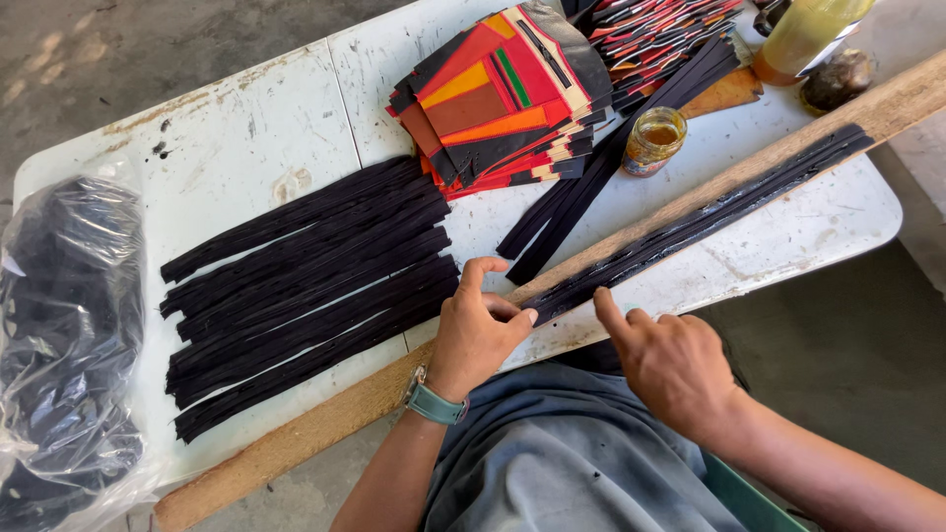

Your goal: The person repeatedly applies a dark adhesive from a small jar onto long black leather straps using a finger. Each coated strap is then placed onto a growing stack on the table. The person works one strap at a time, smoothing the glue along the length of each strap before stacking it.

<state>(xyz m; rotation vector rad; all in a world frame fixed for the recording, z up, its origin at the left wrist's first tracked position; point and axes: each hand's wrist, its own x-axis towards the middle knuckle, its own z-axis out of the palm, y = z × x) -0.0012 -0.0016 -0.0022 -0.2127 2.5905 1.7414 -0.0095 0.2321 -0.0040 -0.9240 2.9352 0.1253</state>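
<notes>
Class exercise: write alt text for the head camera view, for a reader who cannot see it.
Seen from above, a person's left hand and right hand press the near end of glossy black strips lying along a wooden board on a white table. More black strips, coloured pieces and a small jar lie beyond.

bare table (266, 128) open at far left, black strips (305, 286) crowding centre, glue jar (653, 141) beside plank (749, 167)

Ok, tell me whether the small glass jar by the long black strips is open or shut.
Open. The small glass jar stands upright on the white table with no lid on its mouth, and amber liquid shows inside from above.
</notes>
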